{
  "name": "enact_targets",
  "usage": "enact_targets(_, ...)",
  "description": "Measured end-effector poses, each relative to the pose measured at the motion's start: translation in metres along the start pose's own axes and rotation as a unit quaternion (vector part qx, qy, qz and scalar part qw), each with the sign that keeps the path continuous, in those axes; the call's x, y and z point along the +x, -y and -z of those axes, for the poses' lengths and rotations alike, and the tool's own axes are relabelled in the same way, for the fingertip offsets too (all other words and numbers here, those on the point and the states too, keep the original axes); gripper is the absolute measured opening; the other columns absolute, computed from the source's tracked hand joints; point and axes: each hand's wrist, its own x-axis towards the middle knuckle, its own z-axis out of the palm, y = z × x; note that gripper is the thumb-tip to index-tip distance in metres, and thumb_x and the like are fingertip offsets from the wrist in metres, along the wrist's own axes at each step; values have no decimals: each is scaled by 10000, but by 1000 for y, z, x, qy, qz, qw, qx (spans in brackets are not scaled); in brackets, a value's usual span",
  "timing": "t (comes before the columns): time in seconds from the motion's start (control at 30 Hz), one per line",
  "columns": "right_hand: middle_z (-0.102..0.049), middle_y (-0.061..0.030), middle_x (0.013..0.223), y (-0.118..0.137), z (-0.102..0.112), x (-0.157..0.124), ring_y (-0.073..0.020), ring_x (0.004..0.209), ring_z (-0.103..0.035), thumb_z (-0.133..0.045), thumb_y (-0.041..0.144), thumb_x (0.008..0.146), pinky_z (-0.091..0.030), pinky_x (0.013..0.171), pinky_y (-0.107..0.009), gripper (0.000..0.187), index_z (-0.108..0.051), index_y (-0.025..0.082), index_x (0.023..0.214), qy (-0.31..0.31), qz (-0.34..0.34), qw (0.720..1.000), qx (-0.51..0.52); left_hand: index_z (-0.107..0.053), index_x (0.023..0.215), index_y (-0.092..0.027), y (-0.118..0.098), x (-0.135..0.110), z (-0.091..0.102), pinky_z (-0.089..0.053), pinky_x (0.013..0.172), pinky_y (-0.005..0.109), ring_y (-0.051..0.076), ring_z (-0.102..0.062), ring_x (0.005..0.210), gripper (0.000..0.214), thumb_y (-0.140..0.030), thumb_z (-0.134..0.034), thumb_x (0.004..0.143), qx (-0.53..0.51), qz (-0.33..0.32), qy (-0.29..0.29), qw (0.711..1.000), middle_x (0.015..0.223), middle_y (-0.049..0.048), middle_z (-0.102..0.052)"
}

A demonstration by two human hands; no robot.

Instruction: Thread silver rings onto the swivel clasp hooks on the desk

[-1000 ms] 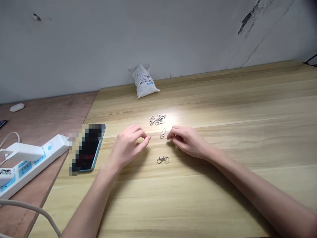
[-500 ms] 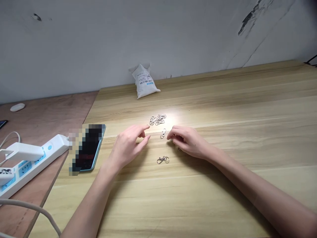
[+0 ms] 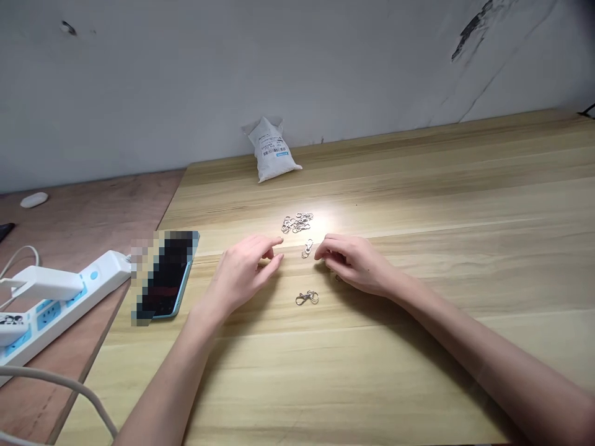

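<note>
Grey wall (image 3: pixel 186 74), wood-grained table (image 3: pixel 441 235), and the middle clasp (image 3: pixel 307 249) between left hand (image 3: pixel 242 266) and right hand (image 3: pixel 353 261)

The wall is closing off the far side, and the table is filling most of the view. Along its left, a reddish-brown board (image 3: pixel 106 214) is bearing a white power strip (image 3: pixel 109 265). The two hands are facing each other across a short stretch of table. Thumb and forefinger of the left hand are standing a little apart, with nothing showing between them. The right hand's fingers are curling inward; whether they are holding anything cannot be told. Left of the left hand, a partly pixelated phone (image 3: pixel 171 285) is lying flat. A white packet (image 3: pixel 274 153) is resting near the wall. Beyond the hands, a clasp cluster (image 3: pixel 297 223) is lying in a loose heap; on the near side, the near clasp (image 3: pixel 307 298) is lying roughly crosswise. The middle clasp is lying between the two sets of fingertips, just beside the right hand, which is thus forming the nearer side. Its long axis is running mainly away from the viewer, hook end far and slightly right, ring end near and slightly left; this offset is, by judgement, governing access. Smallest of all, a metal bit (image 3: pixel 337 278) is peeking from beneath the right hand.
</note>
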Motion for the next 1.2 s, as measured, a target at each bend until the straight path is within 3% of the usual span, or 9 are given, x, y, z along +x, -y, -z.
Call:
enact_targets(0.13,-632,-28,831,0,0,0,-110,653,-498,-464,100,865,-365,618,-259,188,-632,185,878,1,1,1000,3,-548,1283,-189,2,-1,0,-488,671,303,164,-629,740,374,-267,-546,917,-4,27,19,999,822,22,-672)
enact_targets(0.33,-636,-31,834,0,1,-1,-115,655,-502,-466,103,861,-366,617,-267,189,-633,191,871,1,-3,1000,1,-668,992,-208,1,-1,0,-442,635,281,172,-616,770,165,-271,-531,923,22,15,49,998,826,33,-671)
enact_targets(0.7,-637,-28,839,1,1,-1,-111,648,-501,-465,108,864,-360,615,-261,188,-632,193,876,2,-6,1000,0,-678,868,-207,0,-1,3,-405,600,261,157,-598,721,179,-282,-525,924,16,23,55,998,782,21,-658)
enact_targets(0.83,-636,-27,828,1,1,-1,-112,645,-499,-459,110,863,-355,613,-260,191,-631,192,871,1,-4,1000,0,-661,1019,-219,2,-2,1,-399,596,263,160,-593,709,174,-287,-538,918,20,28,59,998,758,11,-648)
enact_targets(0.93,-632,-23,824,0,0,-1,-110,645,-496,-463,106,856,-355,612,-257,191,-633,192,872,1,-4,1000,1,-520,1302,-220,4,-2,-1,-403,584,260,153,-592,679,399,-289,-551,911,18,42,56,997,767,0,-650)
enact_targets(1.0,-630,-22,823,0,0,-1,-109,644,-497,-466,105,852,-356,614,-258,190,-635,191,865,0,-5,1000,2,-456,1365,-216,4,-2,-2,-406,581,258,151,-593,674,475,-288,-557,907,17,46,59,997,781,-1,-654)
enact_targets(1.13,-632,-23,824,1,1,0,-109,641,-499,-462,109,856,-357,615,-265,194,-638,191,865,2,-10,1000,6,-634,1082,-225,2,-2,1,-406,602,262,156,-593,710,197,-289,-537,922,24,33,71,997,786,11,-645)
enact_targets(1.2,-634,-23,824,1,1,0,-110,639,-498,-460,111,858,-358,614,-266,195,-637,193,867,3,-12,1000,5,-649,981,-224,0,-1,2,-397,603,263,159,-588,719,141,-284,-534,925,29,31,77,996,777,11,-636)
